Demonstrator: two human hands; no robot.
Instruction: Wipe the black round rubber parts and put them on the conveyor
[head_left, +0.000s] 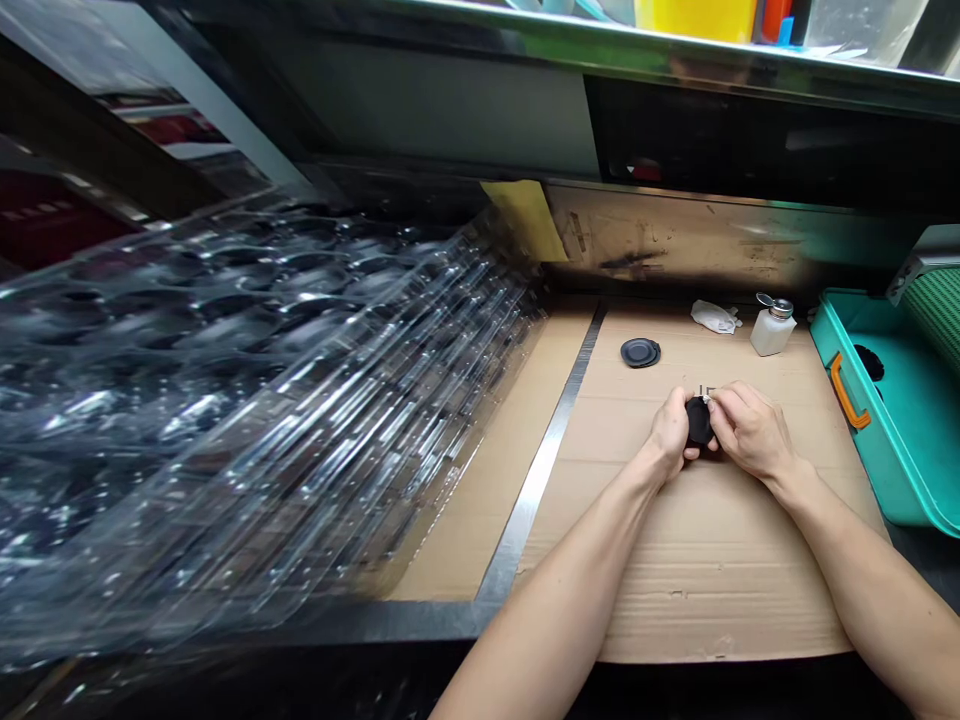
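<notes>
Over the cardboard-covered bench, my left hand (pixel 670 428) is closed round the left edge of a small black round part (pixel 699 422). My right hand (pixel 750 428) pinches a bit of white material, perhaps cloth or tissue, against the part's upper right edge. Some of that hand's fingertips show below the part, so it may also steady it. Beyond my hands lies another black round piece (pixel 640 352), flat on the cardboard. A crumpled white wipe (pixel 715 317) and a small white dispenser bottle (pixel 772 328) with its metal lid flipped up stand farther back.
Stacked clear plastic trays (pixel 300 400) with round pockets fill the left side. At right is a teal bin (pixel 892 440) with an orange handle and a black piece inside. Green conveyor-like mesh (pixel 934 310) sits above it. A metal strip (pixel 536 480) crosses the cardboard (pixel 705 560); a shelf edge hangs overhead.
</notes>
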